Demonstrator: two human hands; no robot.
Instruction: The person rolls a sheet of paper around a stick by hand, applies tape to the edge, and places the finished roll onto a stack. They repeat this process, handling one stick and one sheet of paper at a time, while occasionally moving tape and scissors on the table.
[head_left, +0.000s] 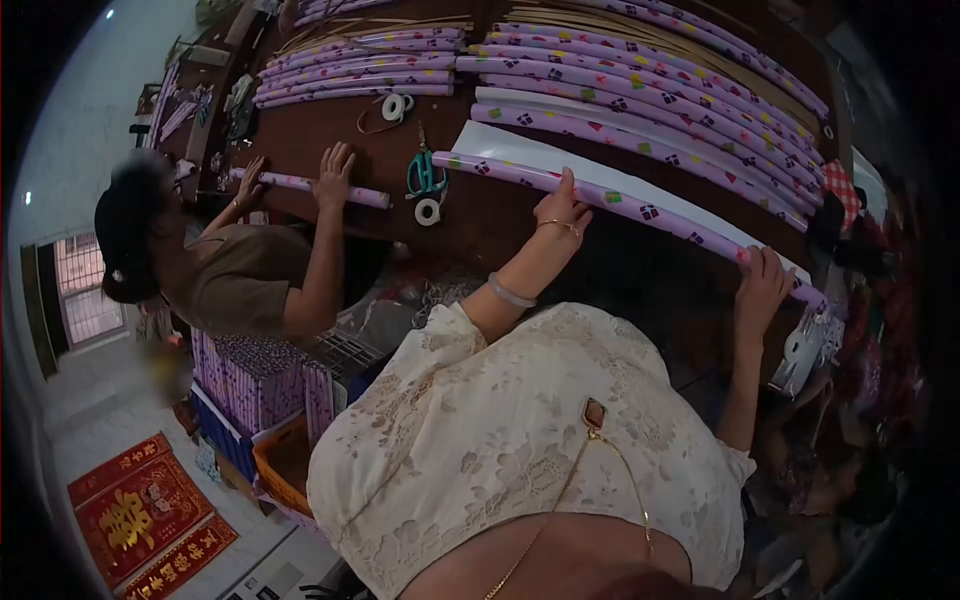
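A long roll of purple patterned wrapping paper [640, 205] lies along the near edge of the brown table, with a loose white sheet [600, 165] spreading out behind it. My left hand [565, 212] holds the roll left of its middle, one digit pointing up over it. Near the right end, my right hand [765, 282] has its fingers curved over the same roll. Teal-handled scissors [427, 175] and a roll of tape [428, 211] lie just beyond the roll's left end.
Several finished purple rolls [650, 85] are stacked at the back right, and more rolls [360, 68] at the back left. To my left, a co-worker [260, 270] has both hands on a shorter roll [310, 185]. A tape dispenser [797, 350] sits at the table's right edge.
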